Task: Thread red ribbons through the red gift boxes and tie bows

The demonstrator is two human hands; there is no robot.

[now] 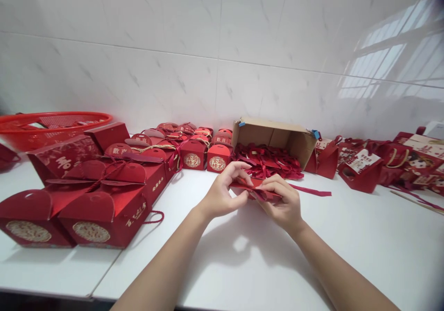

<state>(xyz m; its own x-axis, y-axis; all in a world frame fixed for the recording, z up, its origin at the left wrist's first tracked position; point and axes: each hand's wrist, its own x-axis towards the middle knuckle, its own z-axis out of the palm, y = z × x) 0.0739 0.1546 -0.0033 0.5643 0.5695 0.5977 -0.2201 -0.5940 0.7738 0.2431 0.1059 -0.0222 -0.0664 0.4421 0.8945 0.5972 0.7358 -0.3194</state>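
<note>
Between both hands, held up over the white table [243, 274], is a small red paper gift box [255, 183], partly covered by fingers. My left hand [220, 195] is closed on its left end, thumb below and fingers above. My right hand [284, 204] pinches the right end. Whether the box is flat or folded up, I cannot tell. A dark red ribbon [314, 191] stretches across the table just behind my right hand. Beyond the hands, a cardboard box [294, 146] lies on its side with a heap of red ribboned pieces [267, 158] spilling from it.
Large red gift boxes [100, 209] stand at the left, with rows of smaller red boxes [194, 156] behind them. A red plastic basket [100, 116] is at the back left. Red gift bags [360, 174] crowd the right side against the tiled wall [173, 79].
</note>
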